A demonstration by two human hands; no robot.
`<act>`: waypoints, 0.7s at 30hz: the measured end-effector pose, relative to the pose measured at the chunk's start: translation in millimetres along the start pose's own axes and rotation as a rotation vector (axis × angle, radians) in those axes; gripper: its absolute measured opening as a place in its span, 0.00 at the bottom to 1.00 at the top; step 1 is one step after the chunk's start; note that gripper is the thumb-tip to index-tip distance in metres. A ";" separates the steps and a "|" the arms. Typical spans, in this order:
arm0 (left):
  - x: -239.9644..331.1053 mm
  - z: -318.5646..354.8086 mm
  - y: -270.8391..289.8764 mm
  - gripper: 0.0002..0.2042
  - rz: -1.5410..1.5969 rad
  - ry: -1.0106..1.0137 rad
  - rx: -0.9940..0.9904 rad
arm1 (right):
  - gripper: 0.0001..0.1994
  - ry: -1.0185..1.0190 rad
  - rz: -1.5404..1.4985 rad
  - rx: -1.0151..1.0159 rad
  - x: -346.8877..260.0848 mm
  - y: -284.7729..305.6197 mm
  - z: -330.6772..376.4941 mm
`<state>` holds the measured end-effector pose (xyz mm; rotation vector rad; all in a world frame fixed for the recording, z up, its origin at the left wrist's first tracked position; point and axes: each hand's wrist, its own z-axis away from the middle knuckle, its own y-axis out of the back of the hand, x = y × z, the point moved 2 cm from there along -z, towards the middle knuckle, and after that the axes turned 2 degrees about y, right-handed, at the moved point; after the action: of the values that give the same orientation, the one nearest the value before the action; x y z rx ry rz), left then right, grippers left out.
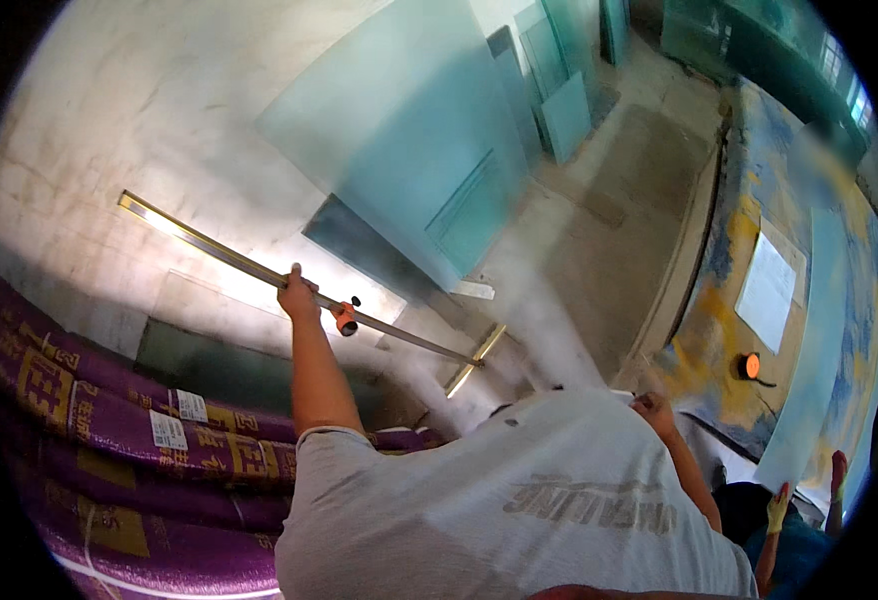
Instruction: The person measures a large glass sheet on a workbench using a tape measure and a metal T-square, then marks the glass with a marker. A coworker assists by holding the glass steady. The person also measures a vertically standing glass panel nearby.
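Observation:
My left hand [297, 293] is stretched out in front of me and grips a long metal straightedge [209, 250] that runs slantwise from upper left to lower right. An orange cutter head [344, 318] sits on the bar just right of that hand, and a short crossbar [474, 360] ends it. My right hand [654, 405] is low by the edge of my grey shirt [519, 500], fingers curled. Whether it holds anything is too small to tell.
Large greenish glass sheets [409, 150] lean against the wall ahead. Purple printed rolls [109, 420] are stacked at lower left. At right stands a table with a blue and yellow cover [759, 200], bearing a white sheet [769, 290], an orange round thing [749, 366] and a glass pane [819, 340]. Another person's yellow-gloved hand [779, 505] shows at lower right.

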<state>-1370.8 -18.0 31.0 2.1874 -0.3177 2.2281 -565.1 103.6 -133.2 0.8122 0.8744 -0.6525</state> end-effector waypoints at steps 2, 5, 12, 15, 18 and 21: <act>-8.7 -31.5 -5.7 0.14 0.030 0.002 -0.028 | 0.10 -0.094 0.109 0.052 -1.6 3.8 5.3; -30.7 -70.6 -14.8 0.13 0.023 0.069 -0.049 | 0.11 -0.125 0.294 0.153 -21.5 9.2 22.7; -78.8 -233.2 -13.9 0.16 -0.659 -0.094 -0.278 | 0.14 -0.390 0.118 0.179 -20.1 9.6 21.5; -97.3 -180.3 -89.7 0.16 -0.853 -0.409 -0.206 | 0.19 -0.362 0.456 0.169 -14.0 9.6 24.1; -118.5 -72.3 -131.2 0.16 -0.826 -0.759 -0.115 | 0.21 -0.246 0.523 0.179 -14.6 3.1 36.6; -155.4 50.8 -113.8 0.17 -0.816 -0.861 -0.337 | 0.22 -0.335 0.439 0.187 -20.1 -22.5 64.9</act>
<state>-1299.8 107.7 -106.3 2.3239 0.1861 0.7309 -566.3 41.1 -98.2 0.9904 0.3163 -0.4645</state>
